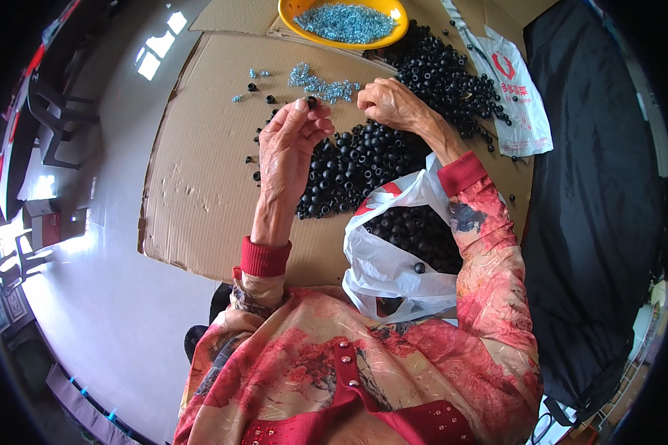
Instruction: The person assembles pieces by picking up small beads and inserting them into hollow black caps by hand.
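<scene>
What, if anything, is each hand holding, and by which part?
The left hand pinches a small black piece by its outer side, between thumb and fingers. Whether the right hand holds anything cannot be told: its fingers curl under.

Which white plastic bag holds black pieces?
The lower, open bag, with black pieces visible inside; the other bag lies flat at upper right.

LH [292,139] pinching – RH [395,104] curled
</scene>
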The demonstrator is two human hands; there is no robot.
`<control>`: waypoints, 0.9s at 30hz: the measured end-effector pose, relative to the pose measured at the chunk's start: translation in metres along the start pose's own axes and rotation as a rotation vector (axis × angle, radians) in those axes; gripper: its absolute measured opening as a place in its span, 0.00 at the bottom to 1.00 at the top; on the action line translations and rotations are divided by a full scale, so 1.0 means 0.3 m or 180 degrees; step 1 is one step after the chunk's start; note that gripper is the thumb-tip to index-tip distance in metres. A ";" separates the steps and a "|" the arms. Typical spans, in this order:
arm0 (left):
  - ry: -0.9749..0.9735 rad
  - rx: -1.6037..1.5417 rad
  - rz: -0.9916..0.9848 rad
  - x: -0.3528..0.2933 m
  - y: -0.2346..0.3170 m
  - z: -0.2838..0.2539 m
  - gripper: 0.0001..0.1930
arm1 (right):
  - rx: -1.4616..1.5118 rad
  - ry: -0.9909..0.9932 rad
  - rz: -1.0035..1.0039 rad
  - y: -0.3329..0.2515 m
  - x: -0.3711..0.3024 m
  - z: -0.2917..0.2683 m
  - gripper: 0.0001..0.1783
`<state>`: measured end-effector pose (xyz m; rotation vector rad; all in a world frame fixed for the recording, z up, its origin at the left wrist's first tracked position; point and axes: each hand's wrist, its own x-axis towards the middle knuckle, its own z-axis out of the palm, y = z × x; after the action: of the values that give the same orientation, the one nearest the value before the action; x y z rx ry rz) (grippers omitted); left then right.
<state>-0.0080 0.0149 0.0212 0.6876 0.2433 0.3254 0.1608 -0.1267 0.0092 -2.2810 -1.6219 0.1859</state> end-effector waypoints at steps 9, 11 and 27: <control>-0.0052 0.0057 -0.0088 -0.004 -0.016 -0.004 0.13 | 0.0200 0.0660 0.0409 0.068 0.041 0.026 0.04; -0.0017 0.0062 -0.0079 -0.002 -0.017 -0.014 0.13 | 0.0333 0.0741 0.0531 0.070 0.052 0.039 0.04; 0.0045 0.0085 -0.0107 0.004 -0.033 -0.033 0.13 | -0.0225 0.0578 0.0023 0.092 0.050 0.038 0.04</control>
<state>-0.0080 0.0141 0.0072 0.7070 0.2728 0.2954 0.1872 -0.1186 -0.0098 -2.2817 -1.5503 -0.0764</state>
